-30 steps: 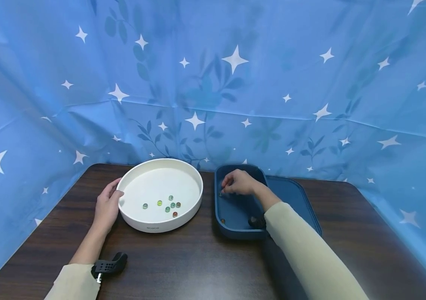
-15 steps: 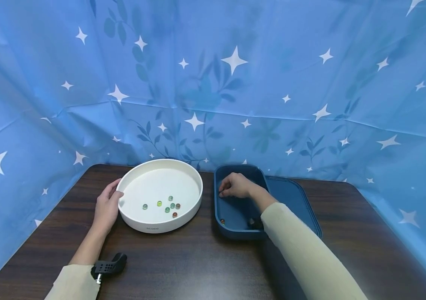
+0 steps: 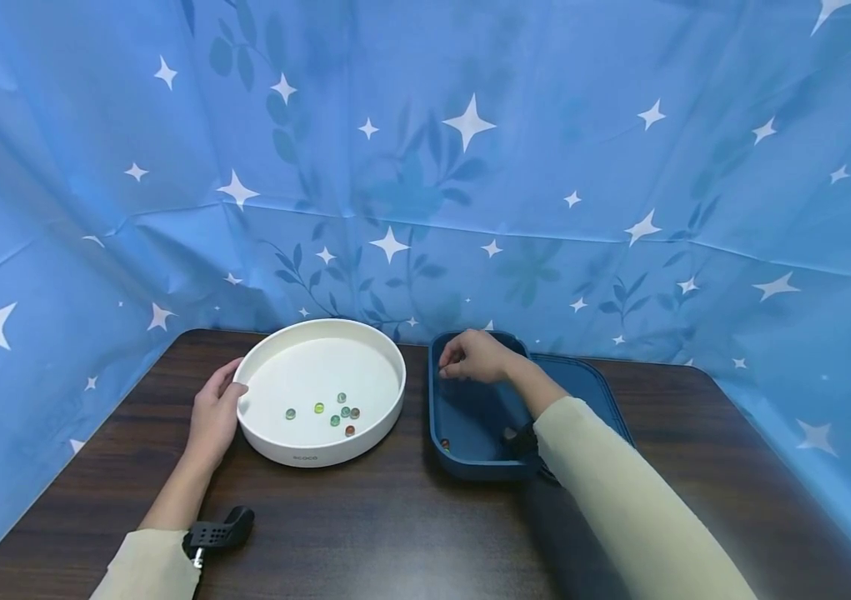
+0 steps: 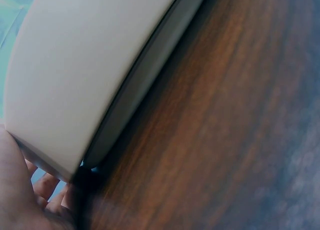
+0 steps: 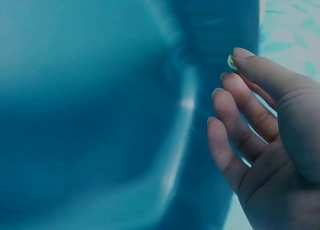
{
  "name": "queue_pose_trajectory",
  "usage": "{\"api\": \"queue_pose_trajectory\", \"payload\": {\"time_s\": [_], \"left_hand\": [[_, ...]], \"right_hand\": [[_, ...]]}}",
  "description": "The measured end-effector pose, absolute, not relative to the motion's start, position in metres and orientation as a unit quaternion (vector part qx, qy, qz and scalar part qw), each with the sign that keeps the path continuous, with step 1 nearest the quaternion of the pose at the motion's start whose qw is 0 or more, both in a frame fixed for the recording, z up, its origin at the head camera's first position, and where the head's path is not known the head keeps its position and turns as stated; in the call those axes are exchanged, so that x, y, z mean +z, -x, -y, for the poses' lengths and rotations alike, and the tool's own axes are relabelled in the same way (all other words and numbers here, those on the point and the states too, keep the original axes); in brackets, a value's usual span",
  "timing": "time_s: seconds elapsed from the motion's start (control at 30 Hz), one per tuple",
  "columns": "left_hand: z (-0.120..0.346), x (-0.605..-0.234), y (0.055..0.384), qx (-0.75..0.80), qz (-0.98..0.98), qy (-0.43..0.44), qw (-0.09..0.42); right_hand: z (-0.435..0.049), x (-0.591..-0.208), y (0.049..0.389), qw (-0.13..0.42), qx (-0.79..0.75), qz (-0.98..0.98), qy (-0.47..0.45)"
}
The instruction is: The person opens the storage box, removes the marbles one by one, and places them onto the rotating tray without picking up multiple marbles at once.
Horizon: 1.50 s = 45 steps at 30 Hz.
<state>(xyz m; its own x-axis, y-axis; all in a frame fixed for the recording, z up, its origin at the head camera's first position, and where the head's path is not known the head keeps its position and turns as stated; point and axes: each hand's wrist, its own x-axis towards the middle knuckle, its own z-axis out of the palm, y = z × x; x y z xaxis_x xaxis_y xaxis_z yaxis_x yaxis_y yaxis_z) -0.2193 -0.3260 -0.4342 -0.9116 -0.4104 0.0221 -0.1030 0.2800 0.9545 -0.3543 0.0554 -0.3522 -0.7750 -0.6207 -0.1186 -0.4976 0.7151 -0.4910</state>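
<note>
My left hand (image 3: 212, 423) grips the near-left rim of a round white tray (image 3: 308, 456), thumb on top and fingers around the outside; the tray's pale wall (image 4: 85, 74) fills much of the left wrist view. Several glass marbles (image 3: 346, 412), green, yellow and reddish, lie on the tray's floor. Over the far left part of a blue rectangular bin (image 3: 470, 429) is my right hand (image 3: 479, 357). Its thumb and index finger pinch a yellow-green marble (image 5: 231, 62), seen in the right wrist view. A reddish-brown marble (image 3: 444, 444) lies in the bin's near left corner.
A flat blue lid or tray (image 3: 583, 387) lies to the right of the bin, partly under the right forearm. Dark wood table (image 3: 365, 525) surrounds everything. A blue starry curtain (image 3: 425, 167) hangs along the table's back edge.
My right hand has gone down to the bin's floor, taken hold of a marble at the left side, and risen slightly. My left hand and the white tray stay in place.
</note>
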Motion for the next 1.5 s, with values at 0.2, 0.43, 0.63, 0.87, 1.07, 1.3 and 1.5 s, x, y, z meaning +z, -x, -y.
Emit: {"api": "queue_pose_trajectory", "payload": {"time_s": [0.2, 0.43, 0.63, 0.87, 1.07, 1.3, 1.5], "left_hand": [[0.327, -0.434, 0.218, -0.578, 0.789, -0.161, 0.132], [0.327, -0.434, 0.218, -0.582, 0.786, -0.162, 0.130], [0.327, -0.435, 0.218, -0.585, 0.784, -0.161, 0.134], [0.326, -0.436, 0.217, -0.581, 0.786, -0.161, 0.133], [0.326, -0.437, 0.218, -0.583, 0.785, -0.159, 0.134], [0.325, -0.435, 0.219, -0.581, 0.786, -0.160, 0.137], [0.325, -0.435, 0.219, -0.585, 0.783, -0.158, 0.137]], "right_hand": [[-0.045, -0.336, 0.350, 0.138, -0.229, -0.907, 0.325], [-0.022, -0.334, 0.344, 0.124, -0.222, -0.903, 0.348], [0.003, -0.340, 0.340, 0.135, -0.236, -0.895, 0.353], [0.028, -0.343, 0.330, 0.142, -0.241, -0.889, 0.363], [0.045, -0.348, 0.327, 0.140, -0.214, -0.897, 0.360], [0.052, -0.346, 0.326, 0.144, -0.209, -0.906, 0.338], [0.057, -0.343, 0.326, 0.143, -0.213, -0.904, 0.341]]}}
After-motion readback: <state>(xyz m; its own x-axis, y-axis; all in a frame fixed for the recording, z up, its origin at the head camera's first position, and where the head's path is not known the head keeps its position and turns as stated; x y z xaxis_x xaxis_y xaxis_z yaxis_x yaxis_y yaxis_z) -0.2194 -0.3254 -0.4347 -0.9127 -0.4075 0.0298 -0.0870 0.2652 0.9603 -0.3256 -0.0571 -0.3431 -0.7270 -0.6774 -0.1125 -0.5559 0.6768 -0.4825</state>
